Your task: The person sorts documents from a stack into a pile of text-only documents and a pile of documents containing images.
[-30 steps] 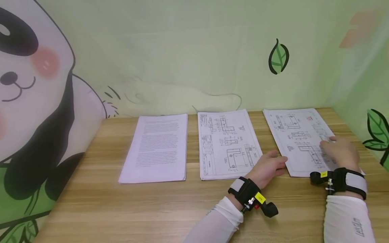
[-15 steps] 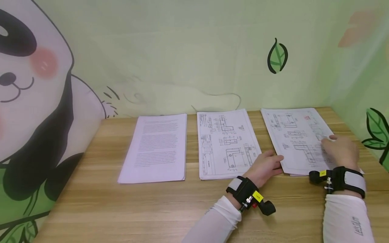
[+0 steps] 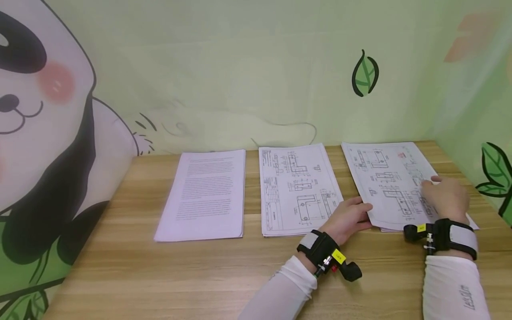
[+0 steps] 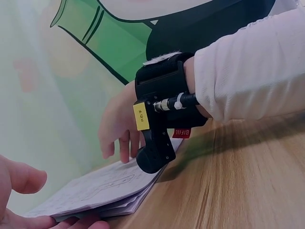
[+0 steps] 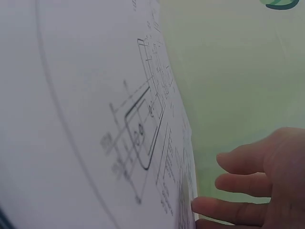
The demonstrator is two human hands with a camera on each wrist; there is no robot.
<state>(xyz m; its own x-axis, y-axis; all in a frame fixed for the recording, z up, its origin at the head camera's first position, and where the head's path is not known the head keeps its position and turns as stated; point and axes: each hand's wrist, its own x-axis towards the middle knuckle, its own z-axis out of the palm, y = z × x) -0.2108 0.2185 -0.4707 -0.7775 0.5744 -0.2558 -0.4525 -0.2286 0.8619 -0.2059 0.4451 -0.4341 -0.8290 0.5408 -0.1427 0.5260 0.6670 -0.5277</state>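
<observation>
A stack of printed technical drawings [image 3: 380,191] lies at the right of the table, its upper sheets offset leftward over the lower ones. At its near left corner is my left hand [image 3: 347,220]. In the left wrist view, the left thumb [image 4: 29,179] stands apart above the paper, and the fingers [image 4: 78,223] reach along and under the edge of the upper sheets. My right hand [image 3: 448,198] rests on the right part of the stack. In the right wrist view its fingers [image 5: 233,210] are extended, with fingertips at the paper; the contact is partly hidden.
A second stack of drawings [image 3: 300,191] lies mid-table, close to the left forearm. Farther left is a stack of text pages [image 3: 208,195]. A printed backdrop [image 3: 240,89] stands behind the wooden table [image 3: 180,280]. Both wrists wear black camera straps [image 3: 454,238].
The upper sheets of the right stack have slid slightly left, uncovering lower sheets at the near edge. My left hand has shifted slightly left with them; the right hand stays on the stack.
</observation>
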